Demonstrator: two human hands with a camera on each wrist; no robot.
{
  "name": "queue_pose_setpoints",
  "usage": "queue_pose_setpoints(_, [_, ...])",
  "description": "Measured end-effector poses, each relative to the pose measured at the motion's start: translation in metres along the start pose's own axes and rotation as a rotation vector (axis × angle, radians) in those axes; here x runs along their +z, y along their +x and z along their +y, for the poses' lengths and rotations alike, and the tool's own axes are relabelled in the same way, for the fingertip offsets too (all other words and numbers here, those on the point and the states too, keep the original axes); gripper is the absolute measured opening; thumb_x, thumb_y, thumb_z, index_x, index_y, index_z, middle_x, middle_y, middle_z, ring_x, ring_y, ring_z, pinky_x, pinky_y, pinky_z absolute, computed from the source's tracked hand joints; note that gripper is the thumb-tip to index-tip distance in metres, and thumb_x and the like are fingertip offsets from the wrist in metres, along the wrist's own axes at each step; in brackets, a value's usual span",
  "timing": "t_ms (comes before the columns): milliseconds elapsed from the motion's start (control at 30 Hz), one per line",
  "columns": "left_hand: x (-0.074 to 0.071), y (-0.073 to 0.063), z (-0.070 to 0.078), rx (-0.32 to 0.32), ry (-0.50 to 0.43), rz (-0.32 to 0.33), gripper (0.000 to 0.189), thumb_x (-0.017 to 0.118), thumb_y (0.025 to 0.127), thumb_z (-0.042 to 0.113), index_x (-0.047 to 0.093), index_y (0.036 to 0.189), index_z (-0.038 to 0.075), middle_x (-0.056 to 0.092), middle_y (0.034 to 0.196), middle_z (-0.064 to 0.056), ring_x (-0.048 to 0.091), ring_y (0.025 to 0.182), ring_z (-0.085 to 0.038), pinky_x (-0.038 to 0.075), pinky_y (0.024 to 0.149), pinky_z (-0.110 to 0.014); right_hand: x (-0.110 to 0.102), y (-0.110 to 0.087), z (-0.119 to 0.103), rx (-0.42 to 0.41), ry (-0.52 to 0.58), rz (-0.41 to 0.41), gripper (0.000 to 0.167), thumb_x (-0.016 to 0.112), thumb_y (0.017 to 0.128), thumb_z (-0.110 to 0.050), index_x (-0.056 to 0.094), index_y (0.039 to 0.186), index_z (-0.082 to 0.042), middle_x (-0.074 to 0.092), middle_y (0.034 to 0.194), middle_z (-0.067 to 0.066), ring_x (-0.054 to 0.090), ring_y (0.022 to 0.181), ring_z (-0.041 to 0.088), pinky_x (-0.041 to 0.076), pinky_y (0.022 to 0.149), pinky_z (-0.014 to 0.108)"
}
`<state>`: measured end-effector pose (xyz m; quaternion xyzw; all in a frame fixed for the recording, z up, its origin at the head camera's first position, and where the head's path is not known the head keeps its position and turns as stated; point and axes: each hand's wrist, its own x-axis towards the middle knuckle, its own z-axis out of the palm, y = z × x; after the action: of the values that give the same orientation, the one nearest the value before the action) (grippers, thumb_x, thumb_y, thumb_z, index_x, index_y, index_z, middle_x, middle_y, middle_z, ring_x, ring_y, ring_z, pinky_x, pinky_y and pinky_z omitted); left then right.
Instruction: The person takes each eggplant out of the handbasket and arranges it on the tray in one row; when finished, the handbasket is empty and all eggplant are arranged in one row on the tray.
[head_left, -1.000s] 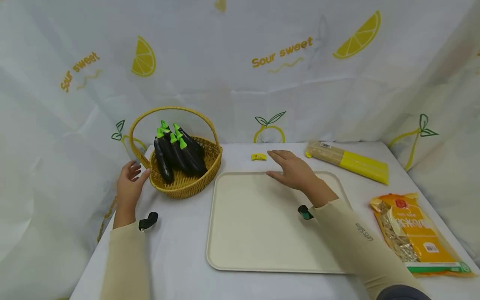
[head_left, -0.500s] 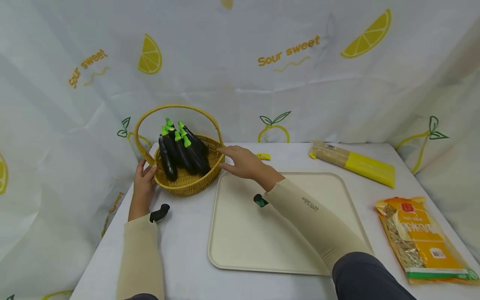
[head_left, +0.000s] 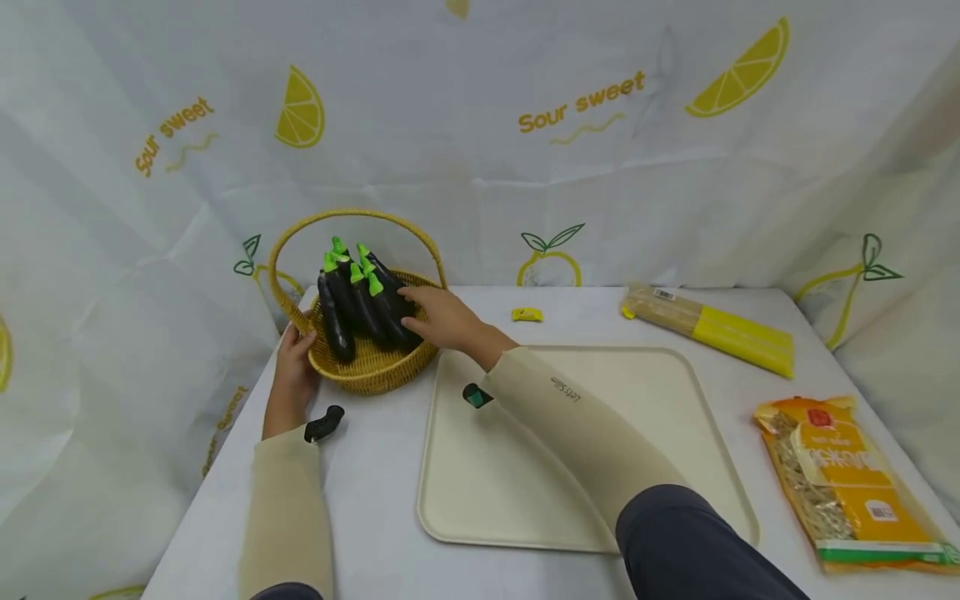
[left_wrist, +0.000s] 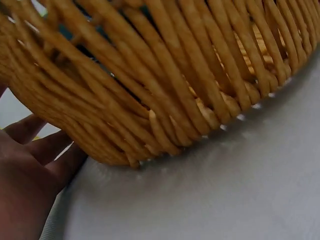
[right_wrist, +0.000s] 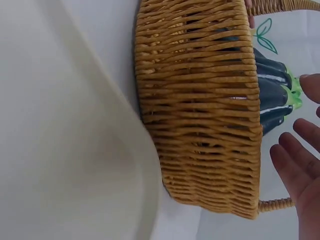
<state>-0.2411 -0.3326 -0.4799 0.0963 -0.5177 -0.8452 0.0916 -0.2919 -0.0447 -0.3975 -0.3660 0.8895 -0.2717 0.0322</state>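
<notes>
A wicker basket [head_left: 375, 382] with a tall hoop handle stands at the back left of the table. Several dark eggplants [head_left: 388, 315] with bright green stems lean inside it. My left hand [head_left: 295, 367] holds the basket's left side near the foot of the handle. In the left wrist view, the fingers [left_wrist: 52, 145] lie along the woven outer wall. Over the basket's right rim reaches my right hand [head_left: 444, 320], fingers spread, tips right at the nearest eggplant. From the right wrist, thumb and fingers stand apart beside the green stems [right_wrist: 294, 95], nothing between them.
A cream tray [head_left: 555, 467] lies right of the basket, beneath my right forearm. Behind it sits a small yellow packet [head_left: 527, 315]. A long pack of noodles [head_left: 708, 329] with a yellow wrapper and an orange bag [head_left: 847, 479] of dried food lie further right.
My right hand has swept left from above the tray, over the basket rim, to the eggplants. My left hand has closed in on the basket's side. The head view has shifted slightly.
</notes>
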Motion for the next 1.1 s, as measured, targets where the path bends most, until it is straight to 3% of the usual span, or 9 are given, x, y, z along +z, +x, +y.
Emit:
queue_pose_setpoints(267, [-0.004,0.007,-0.006,0.011,0.040,-0.002,0.037,0.053,0.100,0.011,0.044,0.135,0.019,0.042,0.137,-0.001,0.039,0.124,-0.015,0.036,0.099,-0.029,0.015,0.021,-0.002,0.135,0.072,0.032,0.063,0.061,0.097,-0.036,0.036,0.150,-0.015,0.045,0.145,0.004,0.047,0.127,0.018,0.040,0.101,0.033])
queue_pose_setpoints(467, [-0.008,0.009,-0.003,-0.004,-0.010,0.006,0.044,0.056,0.098,0.007,0.044,0.140,0.016,0.046,0.132,-0.002,0.043,0.119,-0.016,0.037,0.097,-0.030,0.021,0.039,-0.010,0.217,0.138,0.069,0.071,0.064,0.093,-0.041,0.033,0.152,-0.016,0.046,0.144,0.005,0.046,0.129,0.019,0.040,0.102,0.035])
queue_pose_setpoints(700, [-0.005,0.016,-0.004,-0.018,-0.053,-0.021,0.042,0.060,0.096,0.007,0.049,0.136,0.017,0.048,0.129,-0.002,0.047,0.116,-0.017,0.039,0.096,-0.032,0.027,0.050,-0.002,0.313,0.122,0.079,0.077,0.068,0.089,-0.047,0.034,0.151,-0.016,0.052,0.137,0.004,0.050,0.123,0.018,0.042,0.099,0.034])
queue_pose_setpoints(933, [-0.005,0.013,-0.006,-0.024,-0.035,0.007,0.043,0.060,0.097,0.007,0.047,0.136,0.017,0.049,0.129,-0.002,0.049,0.114,-0.016,0.042,0.093,-0.029,0.036,0.051,-0.002,0.322,0.048,0.050,0.077,0.069,0.088,-0.045,0.035,0.150,-0.014,0.052,0.140,0.006,0.053,0.121,0.022,0.044,0.097,0.039])
queue_pose_setpoints(1100, [-0.012,0.010,-0.004,-0.021,0.000,0.018,0.043,0.059,0.097,0.009,0.046,0.138,0.017,0.048,0.129,-0.002,0.048,0.116,-0.016,0.041,0.095,-0.029,0.034,0.049,-0.008,0.299,0.116,0.116,0.072,0.068,0.090,-0.042,0.035,0.149,-0.018,0.056,0.133,0.005,0.055,0.116,0.021,0.046,0.093,0.038])
